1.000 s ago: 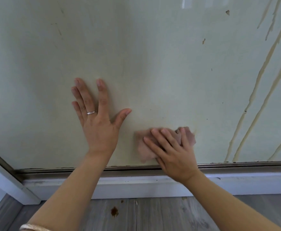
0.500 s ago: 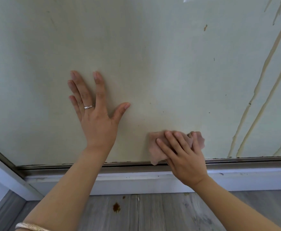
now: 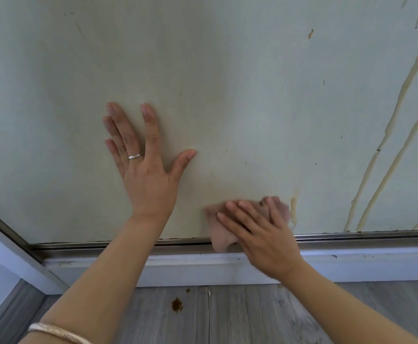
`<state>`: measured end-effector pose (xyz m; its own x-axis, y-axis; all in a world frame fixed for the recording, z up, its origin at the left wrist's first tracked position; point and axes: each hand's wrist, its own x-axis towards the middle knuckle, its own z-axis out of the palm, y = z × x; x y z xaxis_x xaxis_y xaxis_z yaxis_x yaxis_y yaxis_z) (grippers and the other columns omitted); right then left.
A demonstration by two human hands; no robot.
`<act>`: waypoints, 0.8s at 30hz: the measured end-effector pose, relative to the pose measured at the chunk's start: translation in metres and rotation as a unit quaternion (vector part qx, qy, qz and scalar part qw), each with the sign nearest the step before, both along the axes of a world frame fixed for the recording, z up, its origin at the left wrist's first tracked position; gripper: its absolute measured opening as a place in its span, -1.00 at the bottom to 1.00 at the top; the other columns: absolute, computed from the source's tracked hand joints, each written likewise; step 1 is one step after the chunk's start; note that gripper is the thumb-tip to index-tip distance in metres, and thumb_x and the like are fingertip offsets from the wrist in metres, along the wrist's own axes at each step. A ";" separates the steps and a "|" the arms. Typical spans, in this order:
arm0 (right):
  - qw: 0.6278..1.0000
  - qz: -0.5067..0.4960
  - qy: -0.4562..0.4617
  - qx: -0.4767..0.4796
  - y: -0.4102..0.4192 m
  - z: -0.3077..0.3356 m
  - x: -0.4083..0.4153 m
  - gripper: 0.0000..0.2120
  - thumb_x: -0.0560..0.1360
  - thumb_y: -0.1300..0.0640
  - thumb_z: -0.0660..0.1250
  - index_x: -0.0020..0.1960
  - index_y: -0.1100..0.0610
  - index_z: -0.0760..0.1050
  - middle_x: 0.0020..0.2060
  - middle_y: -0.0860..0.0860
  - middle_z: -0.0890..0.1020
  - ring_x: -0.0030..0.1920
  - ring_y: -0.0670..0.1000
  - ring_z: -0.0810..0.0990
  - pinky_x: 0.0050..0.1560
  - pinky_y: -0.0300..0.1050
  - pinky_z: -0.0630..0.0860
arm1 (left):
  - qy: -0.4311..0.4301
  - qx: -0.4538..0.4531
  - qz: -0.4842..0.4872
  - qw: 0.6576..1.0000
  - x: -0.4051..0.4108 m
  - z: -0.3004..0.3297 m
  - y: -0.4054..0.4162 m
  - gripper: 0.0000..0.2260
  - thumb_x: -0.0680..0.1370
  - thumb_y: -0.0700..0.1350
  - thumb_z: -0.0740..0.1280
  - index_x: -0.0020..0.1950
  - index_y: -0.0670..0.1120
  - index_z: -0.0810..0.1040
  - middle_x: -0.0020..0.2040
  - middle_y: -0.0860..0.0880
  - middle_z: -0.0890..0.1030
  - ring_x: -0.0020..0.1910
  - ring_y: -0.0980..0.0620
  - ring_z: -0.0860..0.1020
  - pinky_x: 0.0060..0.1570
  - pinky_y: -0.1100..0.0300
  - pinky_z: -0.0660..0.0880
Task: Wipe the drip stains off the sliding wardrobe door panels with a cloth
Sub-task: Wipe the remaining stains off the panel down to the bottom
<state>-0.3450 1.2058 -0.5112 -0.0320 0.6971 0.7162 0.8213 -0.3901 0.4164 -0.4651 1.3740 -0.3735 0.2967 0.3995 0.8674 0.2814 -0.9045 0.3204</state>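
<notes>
The right hand (image 3: 265, 234), fingers flat on the cloth (image 3: 221, 234), has slid right along the door (image 3: 227, 83) bottom, probably reaching a short drip (image 3: 293, 209); long streaks (image 3: 386, 150) remain. The left hand (image 3: 145, 170) stays splayed, bracing.
</notes>
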 end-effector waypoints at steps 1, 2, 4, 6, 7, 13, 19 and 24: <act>1.000 -0.003 0.005 0.022 0.000 0.011 0.003 -0.47 0.52 0.03 0.13 0.49 -0.01 0.19 0.48 0.00 0.21 0.55 0.01 -0.03 0.49 0.17 -0.13 | -0.001 0.002 0.002 1.000 0.000 0.000 -0.001 -0.27 0.50 0.20 0.26 0.50 -0.17 0.09 0.44 -0.46 0.00 0.42 -0.26 -0.12 0.38 -0.08 -0.10; 0.998 -0.009 0.016 0.055 0.001 0.024 0.006 -0.49 0.56 0.02 0.11 0.49 -0.01 0.19 0.49 0.01 0.18 0.55 0.02 -0.02 0.49 0.18 -0.13 | -0.002 0.002 0.003 1.000 0.001 0.000 -0.001 -0.27 0.50 0.20 0.27 0.50 -0.19 0.10 0.44 -0.47 0.01 0.42 -0.26 -0.12 0.38 -0.09 -0.09; 0.992 -0.025 0.040 0.120 0.005 0.042 0.010 -0.53 0.63 -0.02 0.03 0.53 -0.01 0.14 0.53 0.02 0.10 0.56 0.00 -0.10 0.51 0.19 -0.15 | -0.004 -0.001 0.005 1.000 0.001 -0.001 -0.001 -0.27 0.50 0.20 0.26 0.50 -0.18 0.10 0.44 -0.47 0.01 0.43 -0.28 -0.10 0.38 -0.10 -0.09; 0.989 -0.030 0.041 0.136 0.009 0.040 0.010 -0.53 0.66 -0.05 -0.04 0.55 -0.02 0.10 0.57 0.00 -0.04 0.56 0.00 -0.13 0.51 0.21 -0.15 | -0.003 0.000 0.007 1.000 0.000 0.000 0.000 -0.27 0.50 0.22 0.23 0.50 -0.14 0.07 0.44 -0.46 0.01 0.43 -0.29 -0.10 0.39 -0.10 -0.10; 0.991 -0.032 0.038 0.123 0.008 0.031 0.010 -0.55 0.66 -0.05 -0.06 0.53 -0.03 0.08 0.58 -0.02 -0.10 0.56 0.00 -0.13 0.50 0.22 -0.15 | -0.002 -0.001 0.007 1.000 0.001 0.000 0.000 -0.28 0.50 0.23 0.22 0.49 -0.12 0.05 0.45 -0.45 0.00 0.43 -0.28 -0.10 0.39 -0.08 -0.11; 0.991 -0.052 0.063 0.104 -0.006 -0.006 0.002 -0.55 0.67 -0.04 -0.08 0.53 0.00 0.16 0.58 -0.02 -0.12 0.57 0.01 -0.11 0.48 0.22 -0.11 | -0.005 -0.003 -0.002 1.000 0.000 0.000 0.000 -0.29 0.49 0.23 0.22 0.48 -0.09 0.03 0.45 -0.44 -0.01 0.43 -0.24 -0.14 0.39 -0.04 -0.14; 0.985 -0.027 0.056 0.160 0.013 0.026 0.006 -0.48 0.67 -0.04 -0.05 0.59 0.00 -0.07 0.57 0.03 -0.05 0.57 0.02 -0.12 0.51 0.20 -0.18 | -0.008 0.013 0.012 1.000 0.002 0.000 0.001 -0.30 0.50 0.24 0.21 0.47 -0.10 0.04 0.44 -0.46 0.02 0.42 -0.26 -0.12 0.40 0.02 -0.16; 0.996 -0.017 0.022 0.084 -0.010 0.004 0.017 -0.39 0.60 -0.02 0.06 0.59 -0.02 -0.08 0.58 -0.03 -0.11 0.56 0.00 -0.11 0.49 0.22 -0.15 | 0.000 0.009 0.012 1.000 -0.001 0.002 -0.001 -0.29 0.50 0.25 0.21 0.47 -0.08 0.02 0.45 -0.44 0.01 0.43 -0.24 -0.12 0.42 0.11 -0.23</act>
<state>-0.3280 1.1956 -0.5075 0.0233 0.5670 0.8234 0.8219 -0.4797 0.3072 -0.4664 1.3734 -0.3715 0.2879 0.3903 0.8745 0.3026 -0.9035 0.3036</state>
